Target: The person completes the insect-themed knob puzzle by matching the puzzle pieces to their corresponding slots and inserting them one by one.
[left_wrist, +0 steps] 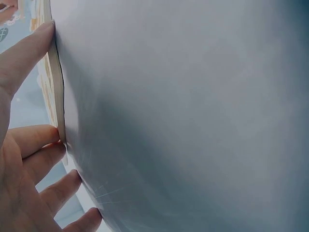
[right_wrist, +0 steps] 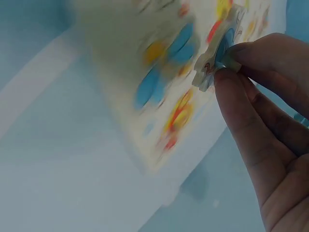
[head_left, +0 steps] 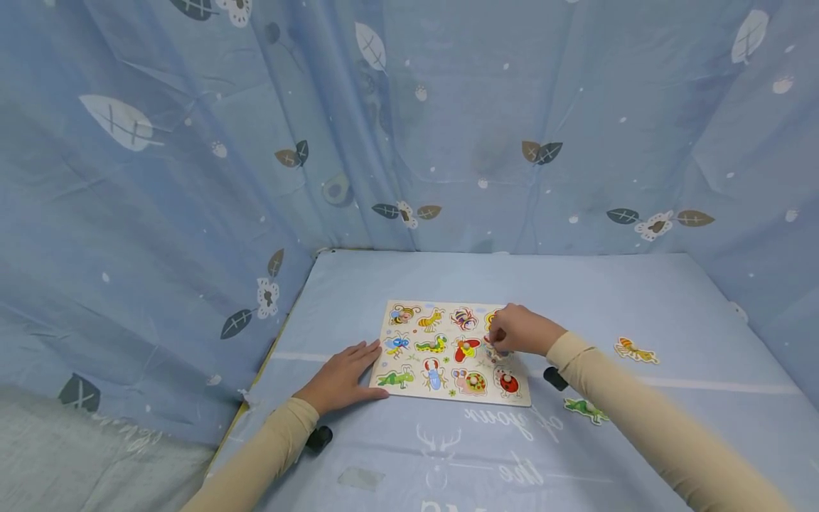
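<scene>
Insect puzzle board [head_left: 419, 392] lies flat on a cloth-covered table [head_left: 646, 281], its printed bugs set out in three rows and its right end under a person's right hand [head_left: 526, 328]. Thumb and fingers there are drawn together, pinching an insect-shaped wooden piece [right_wrist: 217, 44] with blue on its face; the piece is tilted on edge close to the board, though blur in the right wrist view leaves it unclear whether the two touch. At the opposite end, the left hand [head_left: 345, 375] grips nothing, its fingers spread and fairly straight, fingertips against the left edge and thumb at the near corner. By all appearances, the step in hand is fitting the piece into an outline near the board's right side. Such a move would call for turning it to match its recess, laying it level and pressing it home, the left hand meanwhile steadying the board against a slide. To the right of the board, two loose pieces lie on the cloth: an orange-striped insect [head_left: 635, 350] farther out and a green insect [head_left: 586, 410] beside the right sleeve [head_left: 659, 427]. Blue curtains [head_left: 461, 128] printed with leaves and flowers hang behind.
</scene>
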A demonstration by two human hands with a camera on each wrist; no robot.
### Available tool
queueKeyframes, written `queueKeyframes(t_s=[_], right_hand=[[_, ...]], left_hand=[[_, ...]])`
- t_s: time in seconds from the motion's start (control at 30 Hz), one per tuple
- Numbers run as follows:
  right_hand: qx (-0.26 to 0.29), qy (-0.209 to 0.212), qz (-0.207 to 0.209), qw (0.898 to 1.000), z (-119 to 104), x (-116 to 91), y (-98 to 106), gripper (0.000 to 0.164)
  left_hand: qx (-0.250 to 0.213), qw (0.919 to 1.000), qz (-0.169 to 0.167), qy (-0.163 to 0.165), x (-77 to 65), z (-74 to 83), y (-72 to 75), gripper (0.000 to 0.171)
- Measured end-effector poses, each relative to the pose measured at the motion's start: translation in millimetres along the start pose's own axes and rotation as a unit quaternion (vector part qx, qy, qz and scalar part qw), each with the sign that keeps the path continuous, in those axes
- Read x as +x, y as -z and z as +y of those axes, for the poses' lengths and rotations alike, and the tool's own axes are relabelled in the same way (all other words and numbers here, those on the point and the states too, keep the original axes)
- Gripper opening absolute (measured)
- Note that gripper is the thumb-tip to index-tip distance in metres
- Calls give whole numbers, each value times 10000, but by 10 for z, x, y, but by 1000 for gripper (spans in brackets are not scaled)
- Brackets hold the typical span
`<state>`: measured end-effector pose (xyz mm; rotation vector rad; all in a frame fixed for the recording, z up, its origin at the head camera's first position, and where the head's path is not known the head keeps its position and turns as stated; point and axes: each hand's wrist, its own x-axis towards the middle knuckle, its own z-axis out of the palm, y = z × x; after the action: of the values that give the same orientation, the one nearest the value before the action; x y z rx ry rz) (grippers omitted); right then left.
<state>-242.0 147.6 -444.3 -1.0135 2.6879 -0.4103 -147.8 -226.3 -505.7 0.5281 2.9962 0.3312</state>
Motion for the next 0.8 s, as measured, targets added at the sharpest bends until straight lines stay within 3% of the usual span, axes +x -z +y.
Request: queueKeyframes(t_s=[0.37,0.57,0.8], right_hand=[[-116,1036,-65,9945,-609,488,-331,11],[83,1082,-273,9937,-787,588,-457,9],[128,1083,-295,9936,-806,632,-528,10]], left_hand=[[0,10000,-5,-10,-6,6,-1,97],[-3,10000,-3,4,3,-9,-15,97],[46,10000,-47,58,8,-22,3,97]])
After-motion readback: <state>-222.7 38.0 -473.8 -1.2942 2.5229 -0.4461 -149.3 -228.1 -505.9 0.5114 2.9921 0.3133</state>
